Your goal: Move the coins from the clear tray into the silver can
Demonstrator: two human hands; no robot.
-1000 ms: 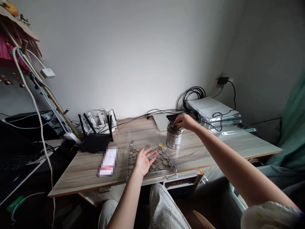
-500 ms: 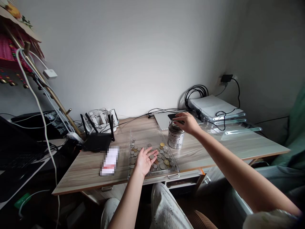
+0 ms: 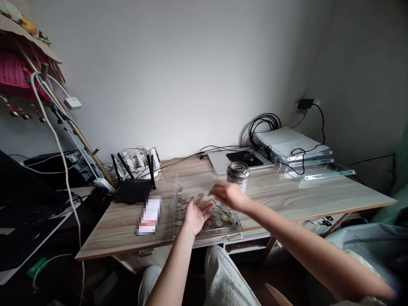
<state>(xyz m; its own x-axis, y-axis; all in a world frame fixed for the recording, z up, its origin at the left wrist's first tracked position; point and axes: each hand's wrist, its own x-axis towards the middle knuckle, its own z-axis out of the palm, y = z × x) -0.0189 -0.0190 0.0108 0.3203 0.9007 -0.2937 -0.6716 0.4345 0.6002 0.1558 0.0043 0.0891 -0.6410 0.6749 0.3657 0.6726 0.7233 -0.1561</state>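
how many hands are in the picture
2: the left hand, palm up over the clear tray of coins, and the right hand, in front of the metal tin. No others show.

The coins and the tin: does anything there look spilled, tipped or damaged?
Nothing stands out. The visible coins lie loose inside the clear tray, and the tin stands upright beside it, showing no clear damage; the right hand hides some of its lower part.

Left hand (image 3: 194, 217) palm-up over coins (image 3: 225, 217) in clear tray (image 3: 219, 231), blurred right hand (image 3: 230, 195) nearby, metal can (image 3: 238, 171) behind.
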